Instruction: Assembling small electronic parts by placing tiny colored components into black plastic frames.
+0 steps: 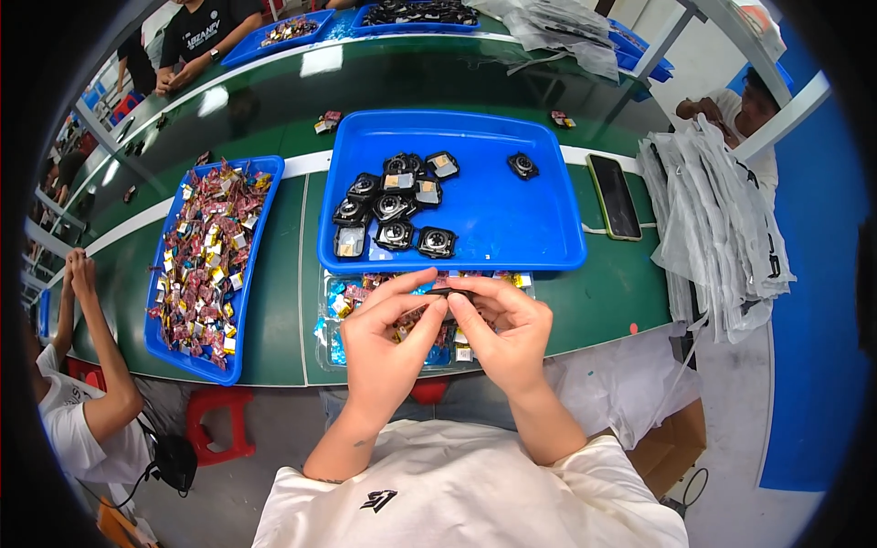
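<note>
My left hand (388, 336) and my right hand (505, 331) meet over the table's near edge. Between their thumbs and fingertips they pinch a small black case (454, 292), seen nearly edge-on and partly covered by the fingers. Just beyond lies a large blue tray (512, 219). Several black watch cases (395, 207) are grouped at its left, some showing a round silver part, others a pale square. One more watch case (523, 165) sits apart at the right. Beneath my hands, a clear tray (322, 352) contains small pink-and-white wired parts and blue pieces, partly hidden.
Left stands a narrow blue tray (239, 365) heaped with wired parts. A phone (615, 196) with a cable lies right of the large tray, beside stacked clear plastic bags (713, 228). Co-workers sit or stand around; one person's clasped hands (80, 271) are at the left.
</note>
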A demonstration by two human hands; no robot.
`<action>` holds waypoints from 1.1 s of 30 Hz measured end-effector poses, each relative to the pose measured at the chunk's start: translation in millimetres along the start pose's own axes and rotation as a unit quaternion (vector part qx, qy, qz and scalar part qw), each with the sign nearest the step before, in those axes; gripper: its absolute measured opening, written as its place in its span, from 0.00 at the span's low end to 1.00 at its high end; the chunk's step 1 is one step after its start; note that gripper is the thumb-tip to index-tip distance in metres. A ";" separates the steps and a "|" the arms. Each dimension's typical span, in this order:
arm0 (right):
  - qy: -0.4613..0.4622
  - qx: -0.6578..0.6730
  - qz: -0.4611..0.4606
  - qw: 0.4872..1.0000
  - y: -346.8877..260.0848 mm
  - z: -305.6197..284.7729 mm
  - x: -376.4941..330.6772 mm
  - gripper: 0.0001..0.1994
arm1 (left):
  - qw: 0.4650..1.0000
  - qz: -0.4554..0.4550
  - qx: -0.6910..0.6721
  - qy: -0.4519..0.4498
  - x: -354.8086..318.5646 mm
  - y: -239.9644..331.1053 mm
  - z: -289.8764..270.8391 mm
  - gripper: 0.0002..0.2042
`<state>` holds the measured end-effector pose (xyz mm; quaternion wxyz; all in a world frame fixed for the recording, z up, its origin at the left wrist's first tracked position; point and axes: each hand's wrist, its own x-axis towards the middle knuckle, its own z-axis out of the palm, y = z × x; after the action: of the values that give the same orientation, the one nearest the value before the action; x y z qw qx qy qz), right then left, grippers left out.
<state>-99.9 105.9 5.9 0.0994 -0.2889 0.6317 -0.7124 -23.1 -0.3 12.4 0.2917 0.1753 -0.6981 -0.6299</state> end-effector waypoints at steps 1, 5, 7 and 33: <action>0.014 0.030 0.022 0.999 3.3 -0.1 0.4 0.09 | 0.999 -0.011 -0.044 0.006 -2.2 2.3 1.6 0.04; 0.020 0.114 0.062 0.991 3.3 -6.7 5.4 0.09 | 0.998 0.041 0.008 0.046 -8.4 -2.5 -5.8 0.06; 0.009 0.136 0.055 0.989 2.4 -5.0 6.0 0.09 | 0.996 0.065 0.043 0.036 -10.0 3.7 -8.8 0.06; 0.049 0.104 0.009 0.993 12.8 -26.7 9.6 0.08 | 0.980 -0.097 -0.099 -0.147 26.5 -3.6 3.4 0.07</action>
<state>-124.8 121.2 -4.5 0.1038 -0.2359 0.5608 -0.7868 -46.0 -14.5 13.7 0.1398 0.1182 -0.6475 -0.7397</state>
